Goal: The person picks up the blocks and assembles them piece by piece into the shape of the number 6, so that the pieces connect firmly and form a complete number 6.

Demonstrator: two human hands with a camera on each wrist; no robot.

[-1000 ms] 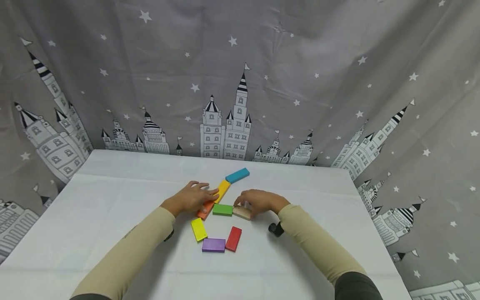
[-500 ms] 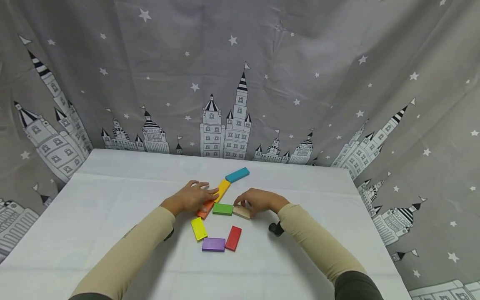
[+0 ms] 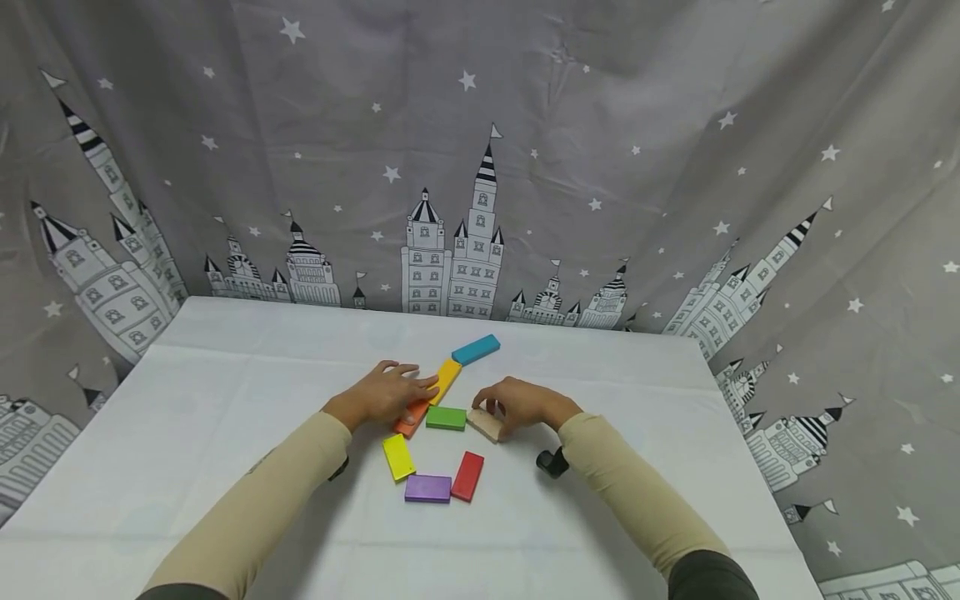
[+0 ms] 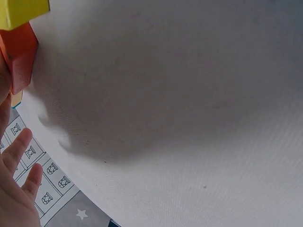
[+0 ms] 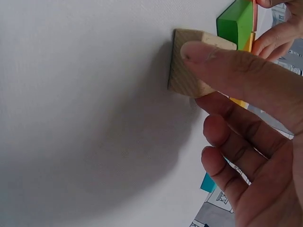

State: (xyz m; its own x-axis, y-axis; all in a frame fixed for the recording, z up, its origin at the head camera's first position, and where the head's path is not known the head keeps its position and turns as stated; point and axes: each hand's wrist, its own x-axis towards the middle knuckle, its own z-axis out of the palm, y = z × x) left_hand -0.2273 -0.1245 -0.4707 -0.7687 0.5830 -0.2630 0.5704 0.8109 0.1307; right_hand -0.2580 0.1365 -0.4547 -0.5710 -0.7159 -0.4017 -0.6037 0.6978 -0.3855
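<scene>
In the head view, my right hand (image 3: 521, 402) pinches a plain wooden block (image 3: 485, 424) at the right of a green block (image 3: 446, 418). The right wrist view shows the thumb on the end of that wooden block (image 5: 189, 71) and the other fingers loosely bent. My left hand (image 3: 382, 393) rests its thumb on an orange block (image 3: 412, 419) and fingertips on an amber block (image 3: 447, 377). Two of its outer fingers are spread in the left wrist view. A blue block (image 3: 476, 349) lies at the amber block's far end.
Nearer the person lie a yellow block (image 3: 399, 457), a purple block (image 3: 428, 489) and a red block (image 3: 468, 477), forming a curve. All blocks lie flat on a white-covered table (image 3: 615, 375). A grey curtain (image 3: 337, 100) with castles and stars hangs behind.
The wooden block has turned a little, its near end swinging toward the person, and sits slightly farther from the green block. My right hand shifted slightly with it. The left hand stays put.
</scene>
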